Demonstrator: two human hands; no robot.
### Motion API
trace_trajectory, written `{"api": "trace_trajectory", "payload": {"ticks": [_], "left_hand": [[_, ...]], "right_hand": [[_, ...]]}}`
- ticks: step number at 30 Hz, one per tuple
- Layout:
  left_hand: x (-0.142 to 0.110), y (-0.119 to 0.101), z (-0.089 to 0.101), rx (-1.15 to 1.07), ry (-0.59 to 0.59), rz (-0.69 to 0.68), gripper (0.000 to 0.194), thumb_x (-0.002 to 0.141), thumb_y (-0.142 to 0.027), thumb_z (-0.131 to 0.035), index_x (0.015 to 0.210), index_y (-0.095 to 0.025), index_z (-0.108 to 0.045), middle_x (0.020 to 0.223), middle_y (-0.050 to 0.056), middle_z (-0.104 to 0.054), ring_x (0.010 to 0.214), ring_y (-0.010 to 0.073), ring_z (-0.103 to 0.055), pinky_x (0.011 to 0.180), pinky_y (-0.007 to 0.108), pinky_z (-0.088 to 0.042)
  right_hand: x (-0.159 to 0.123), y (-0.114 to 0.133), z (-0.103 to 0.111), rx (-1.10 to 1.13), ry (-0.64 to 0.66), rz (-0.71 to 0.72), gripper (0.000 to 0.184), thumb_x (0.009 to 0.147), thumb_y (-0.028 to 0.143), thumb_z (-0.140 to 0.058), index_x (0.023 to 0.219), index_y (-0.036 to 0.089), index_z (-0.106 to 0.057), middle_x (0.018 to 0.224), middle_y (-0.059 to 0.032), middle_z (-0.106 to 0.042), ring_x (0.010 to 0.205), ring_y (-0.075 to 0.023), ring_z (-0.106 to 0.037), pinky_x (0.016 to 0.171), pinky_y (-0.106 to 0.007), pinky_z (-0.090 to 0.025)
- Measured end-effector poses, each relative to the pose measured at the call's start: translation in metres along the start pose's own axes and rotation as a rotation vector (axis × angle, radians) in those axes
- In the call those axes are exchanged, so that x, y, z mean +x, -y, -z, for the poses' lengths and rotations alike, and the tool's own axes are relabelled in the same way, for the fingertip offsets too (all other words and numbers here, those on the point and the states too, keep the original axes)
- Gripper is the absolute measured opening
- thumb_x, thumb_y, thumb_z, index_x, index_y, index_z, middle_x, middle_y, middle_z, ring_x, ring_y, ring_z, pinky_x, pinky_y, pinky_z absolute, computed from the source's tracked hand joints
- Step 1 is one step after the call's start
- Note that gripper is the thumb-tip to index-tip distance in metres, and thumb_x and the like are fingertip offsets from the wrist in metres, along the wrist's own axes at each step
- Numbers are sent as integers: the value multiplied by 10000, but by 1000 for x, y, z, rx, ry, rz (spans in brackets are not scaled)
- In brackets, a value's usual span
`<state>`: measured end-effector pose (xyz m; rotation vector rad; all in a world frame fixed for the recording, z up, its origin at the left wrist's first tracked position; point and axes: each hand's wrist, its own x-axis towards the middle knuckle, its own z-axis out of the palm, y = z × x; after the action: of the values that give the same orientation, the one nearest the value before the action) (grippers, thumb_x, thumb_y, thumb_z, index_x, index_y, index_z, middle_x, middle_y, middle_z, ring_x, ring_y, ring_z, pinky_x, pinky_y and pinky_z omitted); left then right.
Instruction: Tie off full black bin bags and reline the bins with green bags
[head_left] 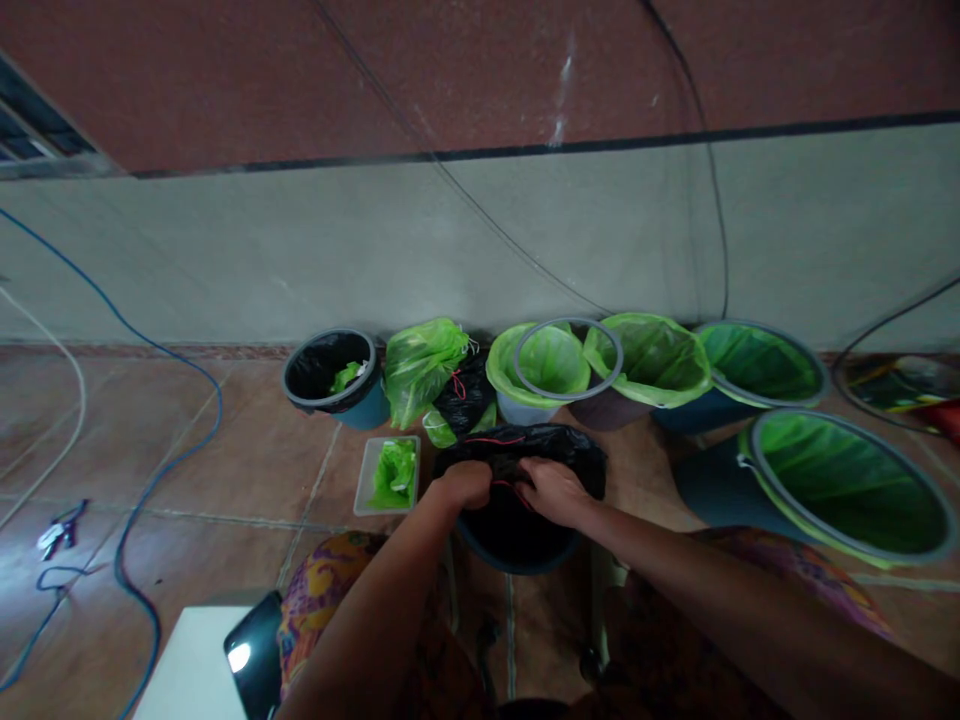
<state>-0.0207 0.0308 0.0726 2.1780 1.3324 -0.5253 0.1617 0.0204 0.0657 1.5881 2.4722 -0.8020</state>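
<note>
- Black bin bag point(559, 445), with a red drawstring point(495, 440), drapes over the rim of a dark round bin point(517, 550) upright on the tiled floor point(225, 470).

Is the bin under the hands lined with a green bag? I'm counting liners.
No, the bin under both hands holds a black bag; the green ones line other bins.

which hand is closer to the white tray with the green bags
Left. The left hand sits just right of the white tray; the right hand is farther right.
</note>
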Motion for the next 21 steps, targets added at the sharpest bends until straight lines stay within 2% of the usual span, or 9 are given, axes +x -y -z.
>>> {"api": "trace_trajectory", "payload": {"ticks": [3, 5, 7, 10, 13, 15, 16, 18, 21], "left_hand": [[3, -1, -1, 6, 26, -20, 289, 760, -149, -546, 954, -88, -752, 964, 187, -734, 962, 283, -693, 826, 319, -544], [4, -1, -1, 3, 30, -42, 280, 773, -166, -541, 939, -92, -754, 955, 183, -735, 952, 279, -695, 819, 315, -543], [5, -1, 0, -11, 28, -20, 289, 811, -204, -516, 936, -99, -755, 965, 179, -736, 942, 273, -698, 806, 315, -545], [6, 0, 1, -32, 8, 69, 361, 882, -288, -455, 982, -102, -747, 1021, 180, -730, 954, 262, -698, 814, 320, -546], [5, 1, 2, -35, -4, 104, 392, 905, -310, -426, 1027, -105, -737, 1087, 179, -718, 996, 258, -690, 846, 326, -538], [4, 1, 3, -46, 11, 111, 375, 894, -288, -438, 1027, -106, -738, 1096, 179, -716, 1006, 266, -687, 842, 327, -536], [4, 1, 4, -54, 22, 116, 368, 888, -278, -443, 1022, -102, -738, 1089, 182, -717, 1002, 273, -687, 833, 331, -538], [3, 1, 6, -70, 44, 123, 354, 873, -253, -453, 1008, -89, -737, 1071, 187, -719, 990, 282, -687, 824, 340, -540], [5, 2, 16, -133, -23, 90, 320, 838, -186, -472, 1017, -119, -730, 1083, 147, -720, 1017, 255, -670, 881, 331, -522]], "right_hand": [[-1, -1, -12, 57, -5, 14, 586, 794, 438, -651, 1285, 136, -549, 1240, -154, -625, 1161, -290, -572, 972, -370, -414], [0, -1, -20, 81, 19, 3, 670, 756, 456, -695, 1321, 135, -530, 1293, -172, -594, 1191, -318, -549, 995, -411, -399], [4, -1, -22, 143, 24, 16, 561, 801, 402, -656, 1285, 135, -563, 1281, -167, -607, 1180, -303, -564, 995, -400, -401], [14, 2, -17, 321, -20, 36, 310, 921, 292, -476, 1142, 145, -638, 1140, -122, -681, 1077, -225, -623, 932, -315, -435], [19, 3, -16, 486, -26, 17, 376, 984, 330, -344, 914, 146, -663, 919, -88, -708, 878, -185, -648, 797, -279, -467], [19, 3, -21, 597, 63, -12, 369, 973, 370, -380, 848, 145, -644, 798, -57, -689, 749, -163, -634, 687, -258, -470], [17, 3, -24, 643, 124, -35, 304, 952, 346, -432, 854, 144, -638, 762, -40, -679, 702, -150, -626, 640, -242, -464], [13, 2, -27, 646, 218, -74, 147, 886, 226, -515, 882, 142, -636, 731, -19, -670, 648, -130, -617, 582, -214, -442], [8, 4, -20, 424, 187, -59, 168, 845, 125, -493, 864, 148, -659, 768, -46, -691, 686, -144, -637, 601, -219, -429]]}}
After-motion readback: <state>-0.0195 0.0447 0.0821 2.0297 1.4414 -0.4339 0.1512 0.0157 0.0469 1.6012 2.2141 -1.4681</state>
